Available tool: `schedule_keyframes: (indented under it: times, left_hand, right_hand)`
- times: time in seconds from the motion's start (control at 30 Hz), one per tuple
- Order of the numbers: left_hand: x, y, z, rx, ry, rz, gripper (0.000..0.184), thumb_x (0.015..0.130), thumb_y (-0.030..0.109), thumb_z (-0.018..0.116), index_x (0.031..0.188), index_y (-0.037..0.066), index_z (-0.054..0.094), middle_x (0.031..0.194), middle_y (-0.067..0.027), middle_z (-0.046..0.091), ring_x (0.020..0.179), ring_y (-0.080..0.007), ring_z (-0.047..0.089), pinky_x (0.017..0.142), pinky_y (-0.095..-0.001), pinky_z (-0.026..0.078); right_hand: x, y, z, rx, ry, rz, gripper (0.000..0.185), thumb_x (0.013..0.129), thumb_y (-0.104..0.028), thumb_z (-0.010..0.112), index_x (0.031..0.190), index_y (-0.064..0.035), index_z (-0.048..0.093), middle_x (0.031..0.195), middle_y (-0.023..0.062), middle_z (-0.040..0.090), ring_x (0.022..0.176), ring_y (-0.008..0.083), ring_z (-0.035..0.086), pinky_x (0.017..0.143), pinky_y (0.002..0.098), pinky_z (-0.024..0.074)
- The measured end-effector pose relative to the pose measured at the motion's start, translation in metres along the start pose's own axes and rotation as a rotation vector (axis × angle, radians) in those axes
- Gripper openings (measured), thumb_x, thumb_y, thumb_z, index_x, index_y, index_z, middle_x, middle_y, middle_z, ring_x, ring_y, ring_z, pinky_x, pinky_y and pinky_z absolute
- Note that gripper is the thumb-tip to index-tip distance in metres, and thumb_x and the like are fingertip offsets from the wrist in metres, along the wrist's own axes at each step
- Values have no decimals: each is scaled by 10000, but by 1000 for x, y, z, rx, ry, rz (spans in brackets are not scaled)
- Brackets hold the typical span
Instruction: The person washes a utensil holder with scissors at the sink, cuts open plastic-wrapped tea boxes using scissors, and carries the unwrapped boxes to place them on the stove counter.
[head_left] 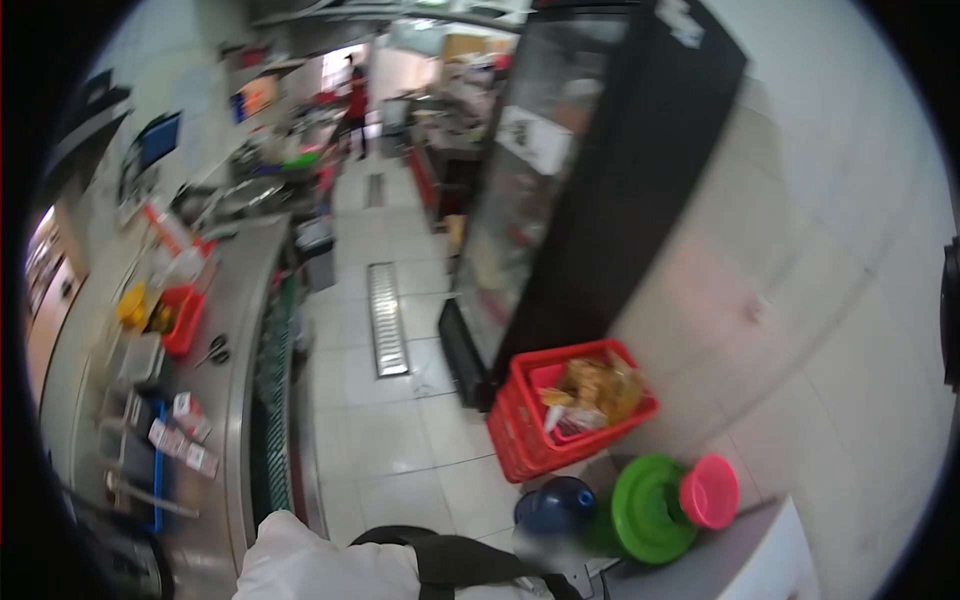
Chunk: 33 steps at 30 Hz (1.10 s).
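Neither of my hands shows; at the bottom edge there is only a white sleeve (300, 560) and a dark strap across my body. To the left of the sleeve runs a steel counter (225, 400). On it lie black-handled scissors (217, 350) and several small red-and-white boxes (190, 415). A red basket (182, 318) and dark-lidded containers (125, 410) stand along the wall side.
A tall black glass-door fridge (620, 170) stands right of the aisle. Beside it are a red crate (515, 440) with bagged items, a blue water jug (560, 505), a green tub (650, 510) and a pink bowl (710, 490). A floor drain (385, 315) lies ahead; a person (357, 95) stands far off.
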<state>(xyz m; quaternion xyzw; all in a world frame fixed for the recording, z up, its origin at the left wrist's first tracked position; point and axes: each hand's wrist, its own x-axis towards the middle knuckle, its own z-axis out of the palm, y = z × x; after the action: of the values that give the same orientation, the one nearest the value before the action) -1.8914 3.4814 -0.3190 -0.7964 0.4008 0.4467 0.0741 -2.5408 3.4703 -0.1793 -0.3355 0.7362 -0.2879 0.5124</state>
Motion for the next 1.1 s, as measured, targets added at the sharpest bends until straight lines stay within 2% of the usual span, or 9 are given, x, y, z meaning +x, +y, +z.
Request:
schedule_keyframes:
  times: [0.13,0.37,0.7,0.73,0.77,0.87,0.9,0.93,1.1]
  left_hand:
    - [-5,-24,27,-225,-38,-210,417,871,322,592,1191,57,561,1146,-164,605,1043,-325,582,921,-420,449]
    - [61,86,33,-489,-79,-208,411,872,342,582,1176,65,572,1122,-158,619,1027,-322,590,914,-423,452]
    - [251,422,-200,-158,153,470,407,873,369,567,1154,76,588,1087,-150,639,1005,-318,602,904,-427,455]
    - [252,439,-223,-652,427,678,361,877,320,579,1135,68,585,1078,-146,645,964,-302,622,866,-413,478]
    - [214,446,-266,-758,417,692,359,875,303,588,1144,66,582,1084,-142,645,971,-288,624,858,-397,486]
    - [163,414,-354,-772,609,754,335,859,225,626,1155,74,588,1089,-122,647,970,-250,632,846,-356,500]
    - [183,392,-358,-842,686,692,323,842,216,641,1128,73,598,1068,-122,648,944,-249,630,831,-357,498]
    - [203,365,-361,-907,767,627,312,824,207,655,1101,72,609,1048,-122,650,919,-248,629,816,-359,496]
    - [269,213,-391,-1250,1121,-100,327,771,103,674,1082,45,589,998,-116,636,915,-229,626,804,-338,508]
  right_hand:
    - [98,-123,64,-243,-245,-90,563,907,-343,533,1357,-72,330,1300,127,476,1181,249,452,987,349,370]
    - [237,-298,186,-636,-607,-241,495,902,-291,550,1316,-60,406,1247,124,527,1127,244,502,950,352,409]
    - [397,-472,327,-1216,-1086,-379,407,894,-217,575,1258,-44,516,1170,120,600,1051,237,573,898,357,464]
    - [404,-488,350,-1307,-1128,-404,399,894,-210,577,1252,-42,526,1163,120,607,1043,236,580,892,357,469]
    - [410,-503,373,-1394,-1155,-437,391,893,-202,580,1246,-40,537,1155,119,614,1035,235,588,887,358,475]
    - [419,-552,451,-1564,-1139,-563,368,891,-180,587,1229,-35,570,1132,118,636,1012,233,609,871,359,491]
    - [483,-537,477,-1046,-1248,-447,258,829,-86,635,1075,-12,624,873,88,682,779,192,640,709,314,519]
    - [492,-551,502,-1035,-1195,-529,284,823,-106,652,1088,-10,620,880,88,678,791,176,635,722,311,512]
    - [543,-589,683,-1095,-1154,-892,414,818,-199,712,1161,-13,574,880,99,656,789,159,609,719,321,506]
